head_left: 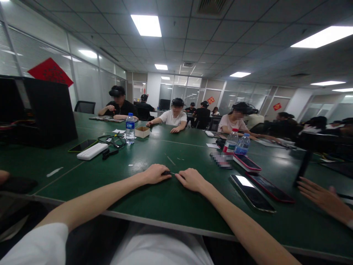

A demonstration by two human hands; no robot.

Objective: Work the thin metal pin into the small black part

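My left hand is closed on a small black object just above the green table. A thin, light-coloured tip sticks out of this object toward the right. My right hand is close beside it, fingers bent together near that tip; whether they pinch anything is too small to tell. Both forearms reach in over the table's near edge. To the right of my right hand lies a phone with a bright reflection on its screen.
At left are a white power bank, a water bottle, black cables and an open box. Right are two bottles, more phones and another person's hand. People sit across the table.
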